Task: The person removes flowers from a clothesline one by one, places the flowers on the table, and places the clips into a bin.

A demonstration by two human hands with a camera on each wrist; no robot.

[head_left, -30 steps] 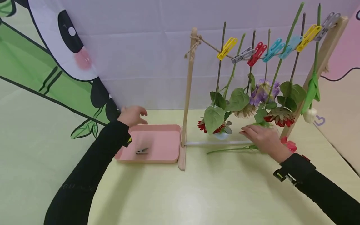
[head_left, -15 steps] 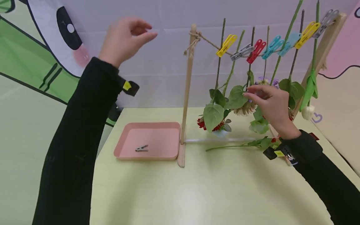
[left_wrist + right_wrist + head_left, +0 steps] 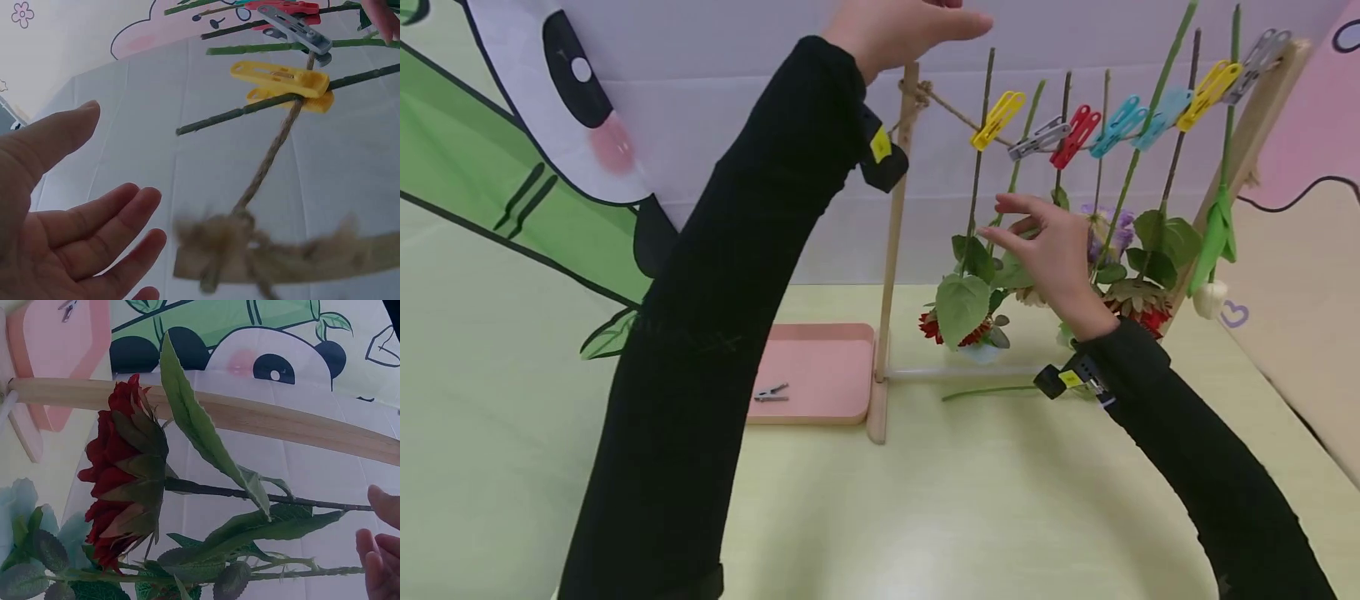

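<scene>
My left hand [image 3: 913, 29] is raised above the top of the left wooden post [image 3: 895, 225], fingers spread and holding nothing. In the left wrist view it hovers beside the knotted twine [image 3: 269, 159], where a yellow clothespin [image 3: 281, 81] clips a dark stem. My right hand [image 3: 1052, 254] is at the hanging flowers, thumb and fingers parted. In the right wrist view its thumb is close to the stem [image 3: 312, 502] of a red flower [image 3: 125, 481] hanging head down; whether they touch I cannot tell.
Grey, red [image 3: 1076, 136], blue and yellow clothespins hold several more upside-down flowers along the twine. A pink tray [image 3: 842, 367] with a small grey clothespin [image 3: 772, 392] is left of the rack. A green stem [image 3: 985, 392] lies on the table by the clear crossbar [image 3: 955, 373].
My left hand has risen from behind the tray and moved right to the post top. My right hand has lifted off the table area and moved left toward the red flower's stem.
</scene>
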